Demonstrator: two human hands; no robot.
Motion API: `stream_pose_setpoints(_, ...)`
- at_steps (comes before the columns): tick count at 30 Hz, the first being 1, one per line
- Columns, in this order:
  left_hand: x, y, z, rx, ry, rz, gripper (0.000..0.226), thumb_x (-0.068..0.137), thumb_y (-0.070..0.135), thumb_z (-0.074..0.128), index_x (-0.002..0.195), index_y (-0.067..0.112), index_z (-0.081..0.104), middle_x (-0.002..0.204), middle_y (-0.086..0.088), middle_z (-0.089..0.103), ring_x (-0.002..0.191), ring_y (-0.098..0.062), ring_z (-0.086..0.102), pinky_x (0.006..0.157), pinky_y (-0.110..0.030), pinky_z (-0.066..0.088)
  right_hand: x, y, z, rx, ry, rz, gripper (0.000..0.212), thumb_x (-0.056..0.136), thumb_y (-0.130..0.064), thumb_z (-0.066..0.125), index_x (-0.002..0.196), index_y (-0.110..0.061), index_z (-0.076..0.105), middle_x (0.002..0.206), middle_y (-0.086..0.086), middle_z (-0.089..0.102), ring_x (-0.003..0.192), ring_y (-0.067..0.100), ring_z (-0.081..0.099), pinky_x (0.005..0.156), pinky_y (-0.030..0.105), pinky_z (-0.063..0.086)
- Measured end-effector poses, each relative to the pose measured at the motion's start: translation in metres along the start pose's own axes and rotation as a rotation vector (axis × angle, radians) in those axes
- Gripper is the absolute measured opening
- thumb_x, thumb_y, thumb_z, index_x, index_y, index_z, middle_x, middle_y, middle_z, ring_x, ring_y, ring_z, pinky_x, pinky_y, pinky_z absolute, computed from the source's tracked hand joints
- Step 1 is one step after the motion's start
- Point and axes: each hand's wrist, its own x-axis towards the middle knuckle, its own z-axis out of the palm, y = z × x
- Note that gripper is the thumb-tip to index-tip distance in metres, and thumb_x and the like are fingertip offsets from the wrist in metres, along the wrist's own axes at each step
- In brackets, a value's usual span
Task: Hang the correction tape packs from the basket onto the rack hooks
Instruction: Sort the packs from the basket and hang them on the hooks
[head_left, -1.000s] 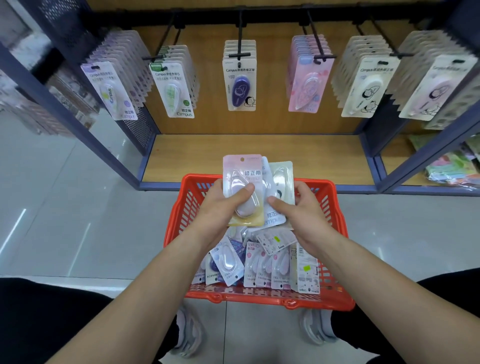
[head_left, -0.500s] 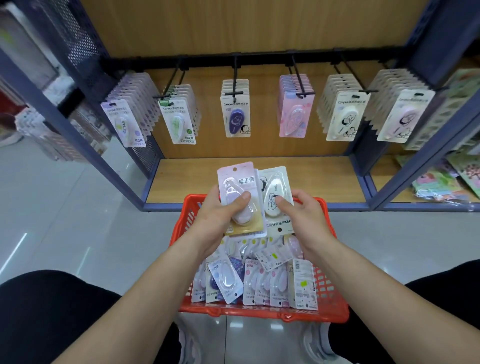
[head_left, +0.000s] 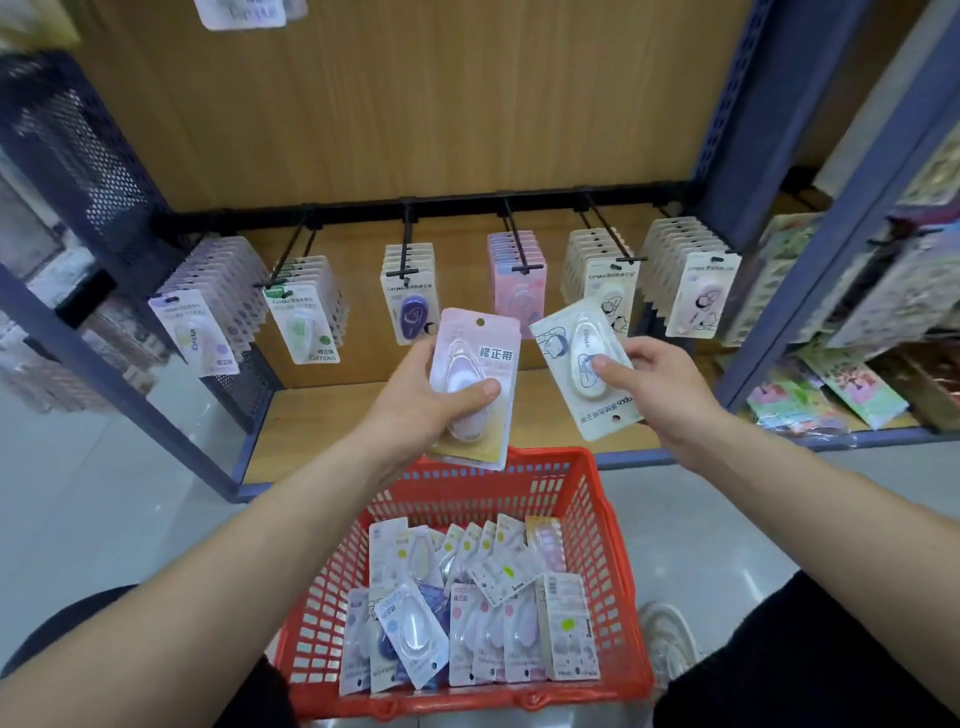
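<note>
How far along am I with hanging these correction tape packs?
Done: the rack hooks already carry rows of packs. In hand: your left hand grips a pink pack, your right hand a white pack, neither hung yet. Left: a large pile of packs lies in the red basket.

1. Pink pack (head_left: 488, 338), raised at centre: "修正带" at its upper right.
2. White pack (head_left: 571, 358), held upside down: "Campus" near its lower edge.
3. Green hanging pack (head_left: 304, 325): "Campus" at its foot.
4. Lavender hanging pack (head_left: 195, 332): "Campus", set vertically.
5. Other print: illegible.
</note>
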Motion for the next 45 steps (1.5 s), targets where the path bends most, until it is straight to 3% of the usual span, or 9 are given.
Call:
stream_pose_setpoints(11,0.048,-0.027,0.008,0.088,-0.002,-0.072,0.057,0.081,0.021,0.086,0.129,0.021,0.057,0.114,0.002,0.075,0.1,-0.016,0.075,0.086,-0.036,0.06,0.112,0.033,-0.042,-0.021,0.103,0.081,0.002,0.096,-0.021,0.068,0.097,-0.022,0.067,0.109,0.006,0.073,0.107,0.031,0.07,0.099,0.058,0.054)
stream_pose_setpoints(14,0.062,-0.029,0.009,0.062,0.007,-0.069,0.053,0.083,0.018,0.083,0.129,0.022,0.058,0.113,0.003,0.076,0.099,-0.016,0.075,0.083,-0.034,0.06,0.13,0.04,-0.039,0.052,0.095,0.075,0.023,0.093,-0.026,0.07,0.113,-0.015,0.065,0.114,0.006,0.073,0.107,0.028,0.071,0.097,0.058,0.055)
stream_pose_setpoints(21,0.082,-0.036,0.01,0.036,-0.012,-0.077,0.055,0.081,0.022,0.084,0.13,0.024,0.058,0.113,0.006,0.077,0.102,-0.016,0.075,0.089,-0.038,0.058,0.136,0.038,-0.034,0.128,0.09,0.102,0.022,0.102,-0.023,0.063,0.122,-0.021,0.056,0.116,0.002,0.072,0.102,0.029,0.074,0.087,0.058,0.06)
stream_pose_setpoints(25,0.08,-0.034,0.012,0.025,0.005,-0.064,0.05,0.081,0.021,0.084,0.126,0.023,0.062,0.111,0.007,0.078,0.099,-0.016,0.075,0.082,-0.034,0.058,0.115,0.029,-0.037,-0.042,-0.142,0.076,0.019,0.1,-0.027,0.065,0.119,-0.029,0.064,0.112,0.006,0.073,0.09,0.025,0.075,0.069,0.044,0.062)
stream_pose_setpoints(29,0.079,-0.025,0.018,0.015,-0.005,-0.024,0.042,0.082,0.023,0.084,0.121,0.025,0.066,0.107,0.007,0.079,0.095,-0.016,0.075,0.068,-0.025,0.054,0.093,0.019,-0.027,-0.238,-0.445,0.013,0.024,0.088,-0.021,0.077,0.112,-0.021,0.076,0.104,0.002,0.077,0.091,0.021,0.074,0.072,0.035,0.057)
stream_pose_setpoints(32,0.077,-0.022,0.025,0.0,-0.004,-0.017,0.064,0.068,0.034,0.089,0.126,0.023,0.062,0.113,0.006,0.077,0.104,-0.019,0.074,0.085,-0.039,0.059,0.079,0.009,-0.014,-0.24,-0.549,0.0,0.033,0.077,-0.026,0.081,0.108,-0.015,0.078,0.104,0.003,0.079,0.094,0.021,0.075,0.077,0.034,0.061)
stream_pose_setpoints(38,0.071,-0.018,0.031,-0.046,0.004,0.012,0.066,0.063,0.037,0.088,0.122,0.022,0.063,0.112,0.004,0.078,0.103,-0.02,0.075,0.091,-0.042,0.059,0.079,0.009,-0.01,-0.158,-0.219,-0.064,0.058,0.054,-0.041,0.098,0.103,-0.022,0.073,0.101,0.01,0.077,0.099,0.03,0.074,0.092,0.053,0.058)
stream_pose_setpoints(43,0.066,-0.018,0.038,-0.173,0.002,0.0,0.055,0.073,0.032,0.078,0.124,0.019,0.065,0.116,0.0,0.077,0.108,-0.023,0.073,0.097,-0.047,0.057,0.07,0.005,-0.001,0.265,-0.147,-0.065,0.068,0.061,-0.014,0.089,0.123,-0.004,0.062,0.11,0.015,0.076,0.105,0.031,0.074,0.092,0.046,0.059)
stream_pose_setpoints(45,0.067,-0.019,0.038,-0.199,-0.021,-0.035,0.056,0.073,0.032,0.077,0.125,0.016,0.065,0.116,-0.003,0.077,0.107,-0.026,0.074,0.097,-0.05,0.057,0.067,0.003,0.0,0.349,-0.157,-0.043,0.054,0.076,0.003,0.081,0.125,-0.001,0.06,0.112,0.014,0.076,0.107,0.03,0.073,0.093,0.045,0.059)
